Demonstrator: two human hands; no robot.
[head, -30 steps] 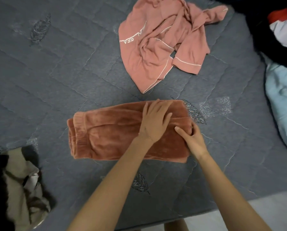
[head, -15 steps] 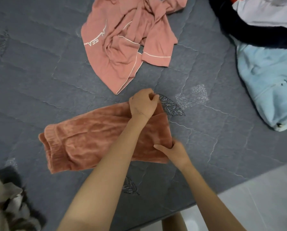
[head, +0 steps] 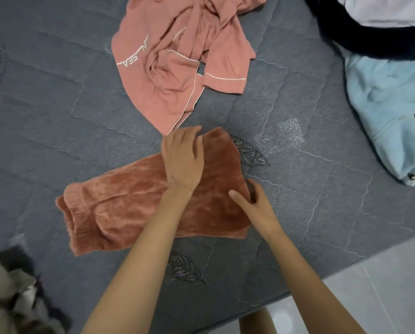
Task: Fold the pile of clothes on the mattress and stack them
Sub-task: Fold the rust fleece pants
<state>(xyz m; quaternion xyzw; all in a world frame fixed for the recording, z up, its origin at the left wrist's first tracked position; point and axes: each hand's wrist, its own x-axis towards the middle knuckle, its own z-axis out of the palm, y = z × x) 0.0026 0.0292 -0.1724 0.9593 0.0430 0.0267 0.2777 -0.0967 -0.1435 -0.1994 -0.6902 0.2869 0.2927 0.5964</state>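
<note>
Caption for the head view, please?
Folded pants gripped at one end by left hand and right hand on the mattress; pink shirt beyond.

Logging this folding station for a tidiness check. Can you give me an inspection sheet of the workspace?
Surface: grey quilted mattress.
Job's things: rust garment folded flat; pink top crumpled beyond it; blue garment at right; dark clothes far right; beige-black heap near left.
Clutter: nothing seen.
Hands: left hand grips the rust garment's far edge; right hand pinches its right edge.
Cables: nothing seen.
Surroundings: pale floor near right.
</note>
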